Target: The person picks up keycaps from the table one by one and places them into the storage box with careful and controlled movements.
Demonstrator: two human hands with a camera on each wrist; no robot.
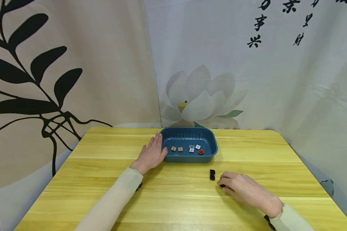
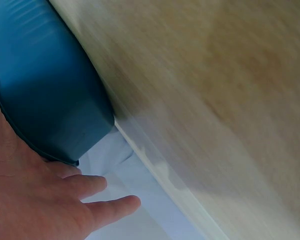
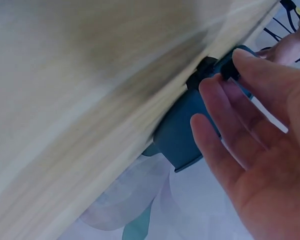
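Note:
A blue plastic basin (image 1: 188, 159) stands at the back of the table. My left hand (image 1: 151, 154) rests with straight fingers against its left wall, the thumb by the rim; the left wrist view also has the hand beside the basin wall (image 2: 50, 85). To the right and nearer me, my right hand (image 1: 247, 190) pinches a small black block (image 3: 230, 71) between thumb and fingers, low over the table. Just left of those fingertips lie small black blocks (image 1: 212, 175), one behind the other. My fingers hide most of the held block in the head view.
Inside the basin lie several small square pieces: tan ones (image 1: 173, 149), whitish ones (image 1: 198, 147) and a red one (image 1: 201, 151). The wooden table (image 1: 173, 199) ends at a printed curtain (image 1: 118, 64) close behind the basin.

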